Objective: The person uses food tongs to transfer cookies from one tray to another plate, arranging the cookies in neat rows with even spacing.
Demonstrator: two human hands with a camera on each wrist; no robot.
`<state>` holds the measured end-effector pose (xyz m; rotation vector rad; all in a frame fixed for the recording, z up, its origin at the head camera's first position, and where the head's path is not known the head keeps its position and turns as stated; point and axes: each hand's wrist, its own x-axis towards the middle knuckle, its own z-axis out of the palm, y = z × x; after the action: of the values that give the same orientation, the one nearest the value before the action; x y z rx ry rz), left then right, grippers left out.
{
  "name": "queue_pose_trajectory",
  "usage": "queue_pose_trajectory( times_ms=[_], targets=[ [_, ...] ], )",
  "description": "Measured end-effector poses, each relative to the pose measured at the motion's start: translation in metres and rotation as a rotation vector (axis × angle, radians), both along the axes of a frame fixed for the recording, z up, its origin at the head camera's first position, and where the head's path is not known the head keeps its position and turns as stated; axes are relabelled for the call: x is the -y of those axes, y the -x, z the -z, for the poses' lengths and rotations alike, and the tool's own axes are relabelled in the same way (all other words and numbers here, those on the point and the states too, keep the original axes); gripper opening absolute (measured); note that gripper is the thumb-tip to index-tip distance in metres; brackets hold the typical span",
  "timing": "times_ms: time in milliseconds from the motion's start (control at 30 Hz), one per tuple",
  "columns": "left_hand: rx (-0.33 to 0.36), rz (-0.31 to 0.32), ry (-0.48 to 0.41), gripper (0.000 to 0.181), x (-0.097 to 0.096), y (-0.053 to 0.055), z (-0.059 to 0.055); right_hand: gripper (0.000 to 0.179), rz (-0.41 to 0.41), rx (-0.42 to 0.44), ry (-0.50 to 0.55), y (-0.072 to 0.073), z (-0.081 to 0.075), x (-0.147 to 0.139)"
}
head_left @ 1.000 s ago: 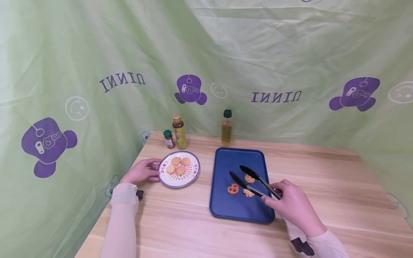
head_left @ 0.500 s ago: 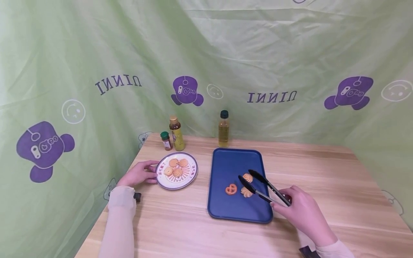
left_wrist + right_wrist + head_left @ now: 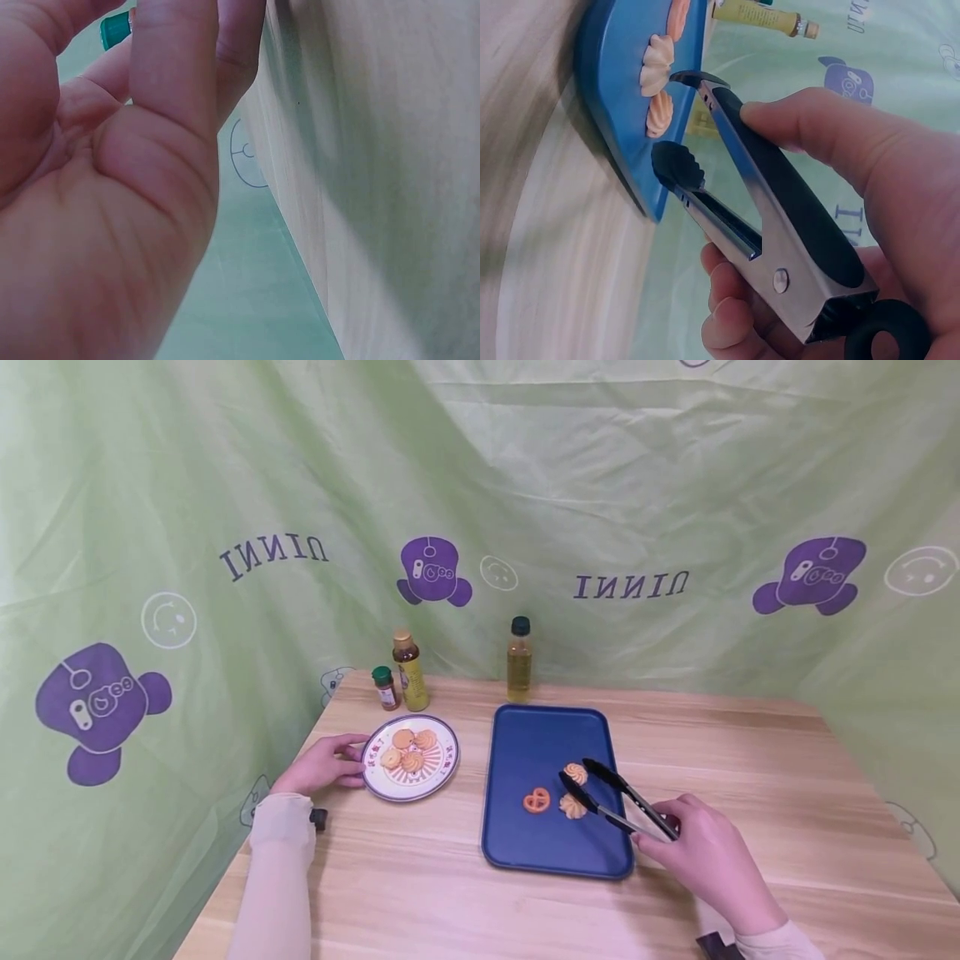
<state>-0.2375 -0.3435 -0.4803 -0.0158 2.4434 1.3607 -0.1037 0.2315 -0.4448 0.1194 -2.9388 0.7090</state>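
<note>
My left hand [image 3: 322, 766] rests at the left rim of a white plate [image 3: 442, 781], with its relaxed fingers touching the edge. Several cookies [image 3: 412, 761] lie on that plate. In the left wrist view the hand's palm fills the left side and the plate is hidden. My right hand [image 3: 701, 847] grips metal tongs [image 3: 761, 199] with black tips, which stand spread apart over the right part of a blue tray [image 3: 551, 735]. Nothing is between the tips. Close to them on the tray lie a swirl cookie [image 3: 575, 773], a ridged cookie [image 3: 572, 807] and a pretzel [image 3: 536, 801].
Behind the plate stand a small green-capped spice jar [image 3: 385, 688] and a yellow-labelled bottle [image 3: 411, 670]. An oil bottle [image 3: 519, 660] stands just behind the tray. A green printed curtain [image 3: 637, 493] hangs along the wooden table's [image 3: 420, 877] back and left edges.
The right hand has drawn the tongs slightly right and toward me, off the spot over the two cookies. The head view has shifted a little; the left hand stays at the plate.
</note>
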Motion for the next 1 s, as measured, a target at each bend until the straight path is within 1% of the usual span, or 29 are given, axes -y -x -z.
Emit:
queue_pose_trajectory(
  times_ms=[433, 700, 767, 833, 1000],
  targets=[
    [0.003, -0.010, 0.002, 0.069, -0.001, -0.001, -0.001, 0.044, -0.044, -0.036, -0.028, 0.005, -0.003, 0.001],
    [0.011, -0.022, 0.026, 0.068, -0.001, 0.000, 0.002, 0.040, -0.052, -0.043, -0.030, 0.009, -0.003, 0.002],
    [0.016, -0.033, 0.024, 0.068, -0.002, 0.001, 0.001, 0.040, -0.053, -0.042, -0.028, 0.010, -0.003, 0.002],
    [0.012, -0.027, 0.027, 0.068, -0.002, 0.001, 0.001, 0.040, -0.051, -0.042, -0.027, 0.011, -0.003, 0.002],
    [0.016, -0.035, 0.024, 0.067, -0.002, 0.001, 0.000, 0.042, -0.050, -0.042, -0.021, 0.014, -0.002, 0.003]
  ],
)
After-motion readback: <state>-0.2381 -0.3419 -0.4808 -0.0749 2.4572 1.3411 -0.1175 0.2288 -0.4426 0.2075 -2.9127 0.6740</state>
